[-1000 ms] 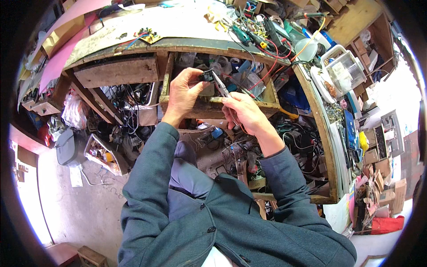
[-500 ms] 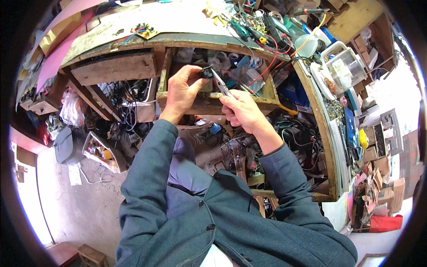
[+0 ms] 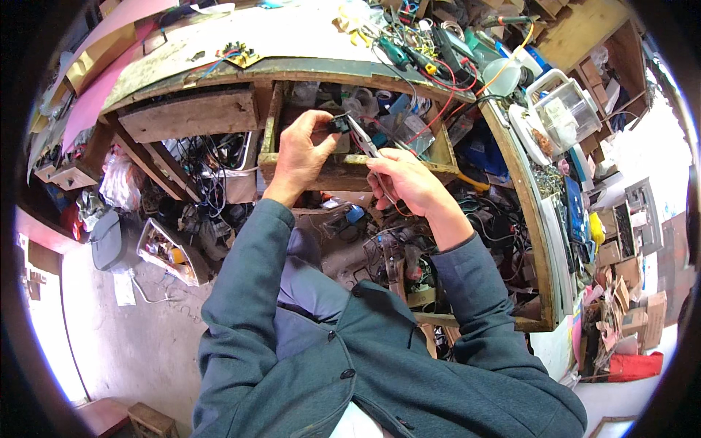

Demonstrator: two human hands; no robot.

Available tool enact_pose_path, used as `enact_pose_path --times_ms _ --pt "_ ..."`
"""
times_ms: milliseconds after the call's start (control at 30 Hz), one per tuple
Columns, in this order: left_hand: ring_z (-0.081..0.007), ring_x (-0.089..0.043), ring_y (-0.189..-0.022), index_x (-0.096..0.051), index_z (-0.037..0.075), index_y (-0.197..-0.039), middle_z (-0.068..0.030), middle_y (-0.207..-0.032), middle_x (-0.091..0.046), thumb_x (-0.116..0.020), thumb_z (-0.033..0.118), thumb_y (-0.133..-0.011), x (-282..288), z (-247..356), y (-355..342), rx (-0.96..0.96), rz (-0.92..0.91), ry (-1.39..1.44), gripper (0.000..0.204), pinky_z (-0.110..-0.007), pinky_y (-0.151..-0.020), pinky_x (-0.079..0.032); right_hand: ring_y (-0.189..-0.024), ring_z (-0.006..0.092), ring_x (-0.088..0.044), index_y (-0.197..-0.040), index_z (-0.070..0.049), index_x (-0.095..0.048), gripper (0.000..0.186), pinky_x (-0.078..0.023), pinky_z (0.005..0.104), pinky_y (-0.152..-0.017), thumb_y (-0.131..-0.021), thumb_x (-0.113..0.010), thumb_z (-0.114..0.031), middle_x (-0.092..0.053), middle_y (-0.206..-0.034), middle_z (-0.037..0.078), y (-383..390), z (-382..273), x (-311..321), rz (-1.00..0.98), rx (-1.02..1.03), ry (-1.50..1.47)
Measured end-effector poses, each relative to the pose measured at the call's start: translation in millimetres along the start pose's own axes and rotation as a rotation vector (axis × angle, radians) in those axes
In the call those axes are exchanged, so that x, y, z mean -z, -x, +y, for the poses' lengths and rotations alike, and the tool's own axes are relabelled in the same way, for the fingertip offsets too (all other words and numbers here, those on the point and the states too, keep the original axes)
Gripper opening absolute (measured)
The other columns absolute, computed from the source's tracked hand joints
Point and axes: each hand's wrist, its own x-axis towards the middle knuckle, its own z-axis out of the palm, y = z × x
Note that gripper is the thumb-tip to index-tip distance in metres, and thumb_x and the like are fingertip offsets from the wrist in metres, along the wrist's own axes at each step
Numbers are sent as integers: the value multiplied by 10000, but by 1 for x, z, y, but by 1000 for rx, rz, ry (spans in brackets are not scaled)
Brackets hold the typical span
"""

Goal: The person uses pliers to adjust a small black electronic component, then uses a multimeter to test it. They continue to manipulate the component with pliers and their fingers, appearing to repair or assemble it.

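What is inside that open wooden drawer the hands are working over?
The open wooden drawer holds a jumble: clear plastic bags or containers, red wires and small bluish bits. The left hand, right hand and front board cover its near part.

We see no screens or signs. Packages only: a clear plastic storage box (image 3: 566, 109) with white rim on the bench's right end, a translucent white tub (image 3: 502, 75) just left of it. Brown cardboard boxes (image 3: 617, 292) stacked far right, a red packet (image 3: 631, 365) below them. Pale paper label (image 3: 124, 288) on the floor, left.
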Motion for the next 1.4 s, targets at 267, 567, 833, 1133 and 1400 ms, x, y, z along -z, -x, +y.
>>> enact_pose_path --times_ms 267,567,833,1133,1400 --pt "-271 -693 -906 -650 6 -1063 -151 -993 -693 -759 30 -803 -1 -2 4 -52 31 -9 283 -346 -818 -543 -477 128 -524 -828 -70 -565 232 -425 277 -411 -981 -581 -244 -573 -664 34 2 -3 2 -14 -10 4" --pt "-162 -711 -918 -673 6 -1099 -107 -1000 -733 -757 37 -843 -1 -1 7 -41 51 -88 271 -297 -822 -562 -504 69 -386 -839 -102 -497 204 -308 238 -398 -1004 -569 -198 -451 -660 -18 -1 4 -14 -6 -22 -150" --pt "-178 -715 -908 -673 1 -1096 -117 -1007 -721 -758 36 -839 -4 0 8 -60 46 -106 273 -300 -816 -565 -518 51 -363 -833 -133 -456 231 -269 209 -409 -1009 -588 -202 -438 -677 -26 1 18 -21 10 -14 -223" --pt "-219 -716 -881 -680 15 -1082 -118 -995 -711 -774 51 -824 -6 6 13 -133 95 -193 277 -310 -791 -563 -501 42 -342 -830 -143 -457 228 -239 210 -415 -1000 -594 -207 -440 -673 -37 4 17 -26 17 -65 -286" --pt "-181 -725 -879 -686 9 -1079 -109 -983 -729 -774 48 -832 -4 -3 11 -43 53 -92 265 -301 -787 -575 -494 34 -323 -820 -148 -446 238 -223 211 -413 -996 -600 -198 -428 -668 -53 8 13 -27 72 -34 -124"
